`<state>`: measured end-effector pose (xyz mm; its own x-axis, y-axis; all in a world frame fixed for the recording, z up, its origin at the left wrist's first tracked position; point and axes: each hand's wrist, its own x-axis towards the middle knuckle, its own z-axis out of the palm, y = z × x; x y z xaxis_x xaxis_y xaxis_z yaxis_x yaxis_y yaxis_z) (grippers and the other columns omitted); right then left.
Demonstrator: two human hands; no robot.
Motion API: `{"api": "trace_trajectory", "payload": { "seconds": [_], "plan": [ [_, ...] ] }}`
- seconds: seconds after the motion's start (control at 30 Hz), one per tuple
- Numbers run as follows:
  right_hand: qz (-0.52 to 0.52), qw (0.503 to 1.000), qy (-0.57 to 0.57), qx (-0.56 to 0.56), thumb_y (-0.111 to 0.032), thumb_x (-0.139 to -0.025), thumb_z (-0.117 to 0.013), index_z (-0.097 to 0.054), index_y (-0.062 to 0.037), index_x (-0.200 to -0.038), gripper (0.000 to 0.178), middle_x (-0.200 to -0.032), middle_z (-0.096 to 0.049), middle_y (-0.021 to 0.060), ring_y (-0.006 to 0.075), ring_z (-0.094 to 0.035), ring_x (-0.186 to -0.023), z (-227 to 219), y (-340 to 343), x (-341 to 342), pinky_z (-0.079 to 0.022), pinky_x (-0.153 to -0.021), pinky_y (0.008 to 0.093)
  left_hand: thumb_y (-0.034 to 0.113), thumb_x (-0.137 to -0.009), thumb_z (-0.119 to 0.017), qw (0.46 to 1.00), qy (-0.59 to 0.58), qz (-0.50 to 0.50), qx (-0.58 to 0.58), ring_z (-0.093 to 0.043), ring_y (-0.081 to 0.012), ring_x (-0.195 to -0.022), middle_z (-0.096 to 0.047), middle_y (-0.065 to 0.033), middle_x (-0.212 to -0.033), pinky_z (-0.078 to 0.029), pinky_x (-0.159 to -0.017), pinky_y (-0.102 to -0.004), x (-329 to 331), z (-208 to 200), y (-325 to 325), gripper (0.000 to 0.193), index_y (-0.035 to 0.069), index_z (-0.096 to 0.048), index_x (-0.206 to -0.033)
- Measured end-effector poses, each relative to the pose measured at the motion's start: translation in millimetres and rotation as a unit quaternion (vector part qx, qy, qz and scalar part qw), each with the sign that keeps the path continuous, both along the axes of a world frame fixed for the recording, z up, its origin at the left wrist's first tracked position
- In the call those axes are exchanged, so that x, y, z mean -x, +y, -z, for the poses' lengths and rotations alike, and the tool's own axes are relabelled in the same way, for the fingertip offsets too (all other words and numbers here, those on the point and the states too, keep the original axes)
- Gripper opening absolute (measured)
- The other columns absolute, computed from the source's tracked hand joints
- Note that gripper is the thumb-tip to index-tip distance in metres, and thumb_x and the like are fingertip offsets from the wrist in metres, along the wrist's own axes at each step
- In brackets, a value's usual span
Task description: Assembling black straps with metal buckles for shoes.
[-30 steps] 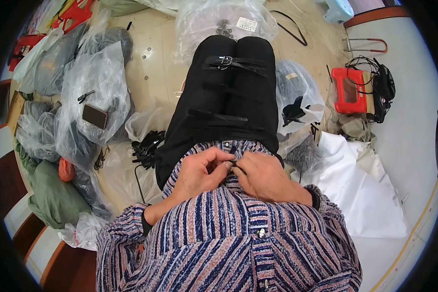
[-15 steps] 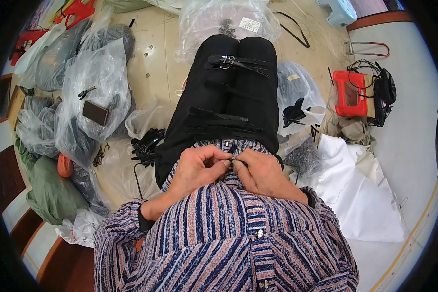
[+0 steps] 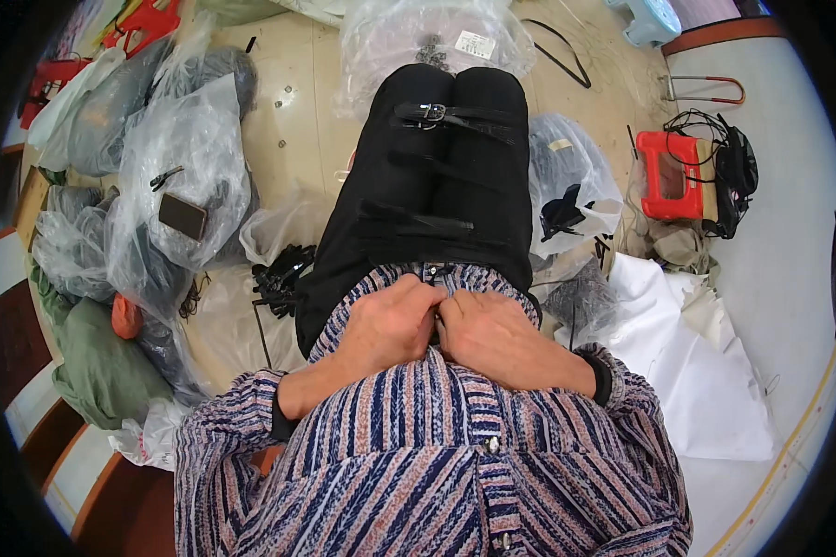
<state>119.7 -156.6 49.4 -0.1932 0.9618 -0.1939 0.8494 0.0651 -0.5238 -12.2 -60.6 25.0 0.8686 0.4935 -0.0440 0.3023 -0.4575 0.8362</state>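
My left hand and my right hand meet in front of my striped shirt, just above my lap. Both are closed, fingers curled inward and thumbs hidden beneath. Whatever is pinched between them is covered by the knuckles; a small dark bit shows in the gap. Across my black trousers lie several thin black straps. Nearer the knees is a black strap with a silver buckle.
Left of me, clear plastic bags hold dark goods, with a phone on top. Black straps are bunched beside my left thigh. To the right are a bag with black pieces, a red stool and white sheeting.
Both hands have rolled inward, so the knuckles now face up and the fingertips are covered. The small dark piece seen between the fingertips before is mostly hidden.
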Motion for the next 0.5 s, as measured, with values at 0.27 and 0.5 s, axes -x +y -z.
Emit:
{"api": "trace_trajectory", "payload": {
  "seconds": [0.27, 0.5],
  "plan": [
    [0.122, 0.979, -0.072, -0.147, -0.009, -0.068, -0.054, -0.051, -0.0003, -0.074, 0.011, -0.066, -0.046, 0.0083, 0.0218, -0.05, -0.063, -0.6, 17.7, -2.9, -0.037, -0.058, 0.0321, -0.004, -0.078, -0.057, 0.968, -0.109, -0.113, 0.195, -0.059, -0.0143, -0.063, -0.061, -0.0083, -0.077, -0.048, -0.056, -0.0228, -20.3, -1.6, 16.9, 0.019, 0.0, -0.06, -0.096],
    [0.175, 0.952, -0.026, -0.251, -0.012, -0.064, -0.064, -0.051, -0.0043, -0.069, 0.016, -0.062, -0.042, 0.0065, 0.0205, -0.046, -0.058, 1.0, 22.6, -8.3, -0.033, -0.054, 0.0319, -0.004, -0.084, -0.051, 0.877, -0.138, -0.143, 0.437, -0.058, -0.0081, -0.075, -0.062, -0.0073, -0.087, -0.048, -0.068, -0.0199, -20.1, -8.2, 20.5, 0.02, -0.004, -0.057, -0.104]
  ]
}}
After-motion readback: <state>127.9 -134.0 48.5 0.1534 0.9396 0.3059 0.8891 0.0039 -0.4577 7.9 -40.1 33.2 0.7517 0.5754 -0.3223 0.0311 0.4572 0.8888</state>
